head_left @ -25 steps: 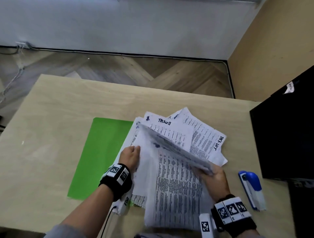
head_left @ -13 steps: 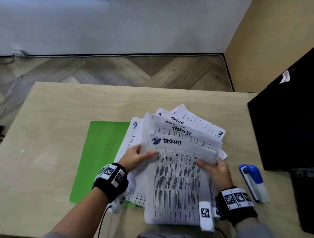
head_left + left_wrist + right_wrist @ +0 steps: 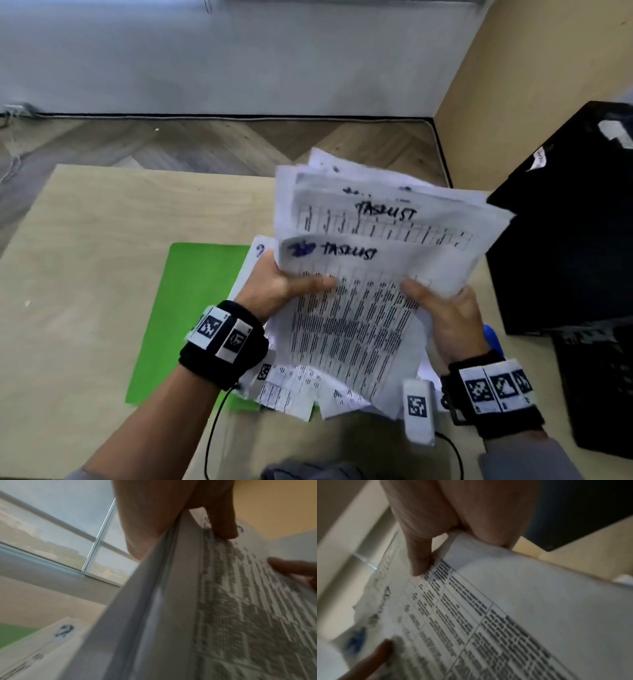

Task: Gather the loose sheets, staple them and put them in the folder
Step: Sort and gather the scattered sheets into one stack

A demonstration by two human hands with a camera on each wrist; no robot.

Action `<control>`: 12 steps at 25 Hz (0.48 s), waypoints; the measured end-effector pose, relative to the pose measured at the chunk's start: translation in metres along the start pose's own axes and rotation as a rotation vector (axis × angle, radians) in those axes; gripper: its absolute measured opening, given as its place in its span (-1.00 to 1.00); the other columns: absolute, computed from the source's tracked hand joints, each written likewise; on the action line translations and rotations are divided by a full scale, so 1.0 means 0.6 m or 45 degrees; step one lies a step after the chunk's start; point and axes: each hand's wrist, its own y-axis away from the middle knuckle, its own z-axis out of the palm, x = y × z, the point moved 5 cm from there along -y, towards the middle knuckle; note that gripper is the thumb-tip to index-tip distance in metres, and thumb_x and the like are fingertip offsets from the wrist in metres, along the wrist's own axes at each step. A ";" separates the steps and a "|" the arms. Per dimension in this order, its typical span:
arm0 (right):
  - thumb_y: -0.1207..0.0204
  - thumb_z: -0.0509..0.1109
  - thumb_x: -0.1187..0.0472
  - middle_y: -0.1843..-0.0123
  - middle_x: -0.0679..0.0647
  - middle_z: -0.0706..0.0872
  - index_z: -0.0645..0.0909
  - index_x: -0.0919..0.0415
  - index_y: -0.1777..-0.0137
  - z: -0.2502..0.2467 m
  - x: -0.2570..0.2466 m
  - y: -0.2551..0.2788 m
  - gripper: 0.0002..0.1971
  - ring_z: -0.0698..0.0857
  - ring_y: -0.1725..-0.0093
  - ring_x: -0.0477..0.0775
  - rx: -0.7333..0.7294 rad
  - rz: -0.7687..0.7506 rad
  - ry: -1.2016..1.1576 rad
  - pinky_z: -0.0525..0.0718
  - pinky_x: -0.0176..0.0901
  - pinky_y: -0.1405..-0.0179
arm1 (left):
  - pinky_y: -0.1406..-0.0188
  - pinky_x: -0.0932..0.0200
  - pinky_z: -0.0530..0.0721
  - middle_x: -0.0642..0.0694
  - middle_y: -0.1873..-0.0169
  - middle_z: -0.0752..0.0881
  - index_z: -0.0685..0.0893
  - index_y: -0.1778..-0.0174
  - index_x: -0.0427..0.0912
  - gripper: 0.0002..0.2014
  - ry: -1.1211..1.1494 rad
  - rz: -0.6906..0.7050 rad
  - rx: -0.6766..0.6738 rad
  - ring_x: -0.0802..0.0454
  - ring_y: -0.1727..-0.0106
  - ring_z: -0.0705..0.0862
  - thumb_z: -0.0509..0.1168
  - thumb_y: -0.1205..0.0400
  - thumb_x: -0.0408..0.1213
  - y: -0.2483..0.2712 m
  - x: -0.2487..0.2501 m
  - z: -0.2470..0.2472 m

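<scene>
A fanned stack of printed sheets (image 3: 359,308) headed "TASKLIST" is lifted off the table, tilted up toward me. My left hand (image 3: 281,287) grips its left edge, thumb on the top page. My right hand (image 3: 445,311) grips the right edge, thumb on the print. The wrist views show the sheets (image 3: 240,615) (image 3: 505,615) pinched between thumb and fingers. One more sheet (image 3: 291,390) lies on the table below, partly over the green folder (image 3: 191,308). The blue stapler (image 3: 493,337) is mostly hidden behind my right wrist.
The wooden table (image 3: 85,257) has bare room to the left of the folder. A black box (image 3: 565,222) stands at the right edge, close to the raised sheets. A cable (image 3: 219,421) trails from my left wristband.
The sheets were lying on the table being drawn together; now both hands have raised the stack and tilted it upright. The sheets are less spread out.
</scene>
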 end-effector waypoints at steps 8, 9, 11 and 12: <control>-0.22 0.56 0.37 0.28 -0.20 0.85 0.78 0.13 0.19 0.071 -0.101 0.072 -0.82 0.81 0.21 -0.20 0.058 -0.558 0.126 0.74 -0.35 0.22 | 0.04 0.01 0.80 -0.11 0.16 0.87 0.77 0.10 -0.20 -0.65 0.100 0.504 0.217 -0.11 0.09 0.85 0.58 -0.21 -0.46 0.047 0.084 -0.007; -0.24 0.56 0.39 0.27 -0.20 0.85 0.73 0.25 0.14 0.071 -0.103 0.079 -0.81 0.82 0.20 -0.20 0.069 -0.594 0.156 0.74 -0.36 0.21 | 0.05 0.03 0.80 -0.09 0.17 0.88 0.78 0.10 -0.21 -0.66 0.094 0.531 0.216 -0.09 0.10 0.85 0.58 -0.21 -0.47 0.052 0.083 -0.009; -0.27 0.58 0.47 0.19 -0.14 0.87 0.67 0.42 -0.02 0.066 -0.085 0.083 -0.70 0.84 0.13 -0.13 0.098 -0.601 0.203 0.76 -0.31 0.15 | 0.11 0.14 0.79 -0.03 0.23 0.87 0.78 0.11 -0.27 -0.68 0.110 0.538 0.247 0.02 0.18 0.85 0.57 -0.22 -0.47 0.054 0.067 -0.016; -0.29 0.58 0.52 0.11 -0.08 0.87 0.64 0.44 -0.12 0.056 -0.065 0.081 -0.62 0.84 0.06 -0.08 0.113 -0.560 0.204 0.78 -0.26 0.09 | 0.14 0.19 0.78 0.00 0.26 0.87 0.77 0.11 -0.29 -0.67 0.135 0.508 0.275 0.08 0.21 0.84 0.59 -0.21 -0.45 0.052 0.054 -0.021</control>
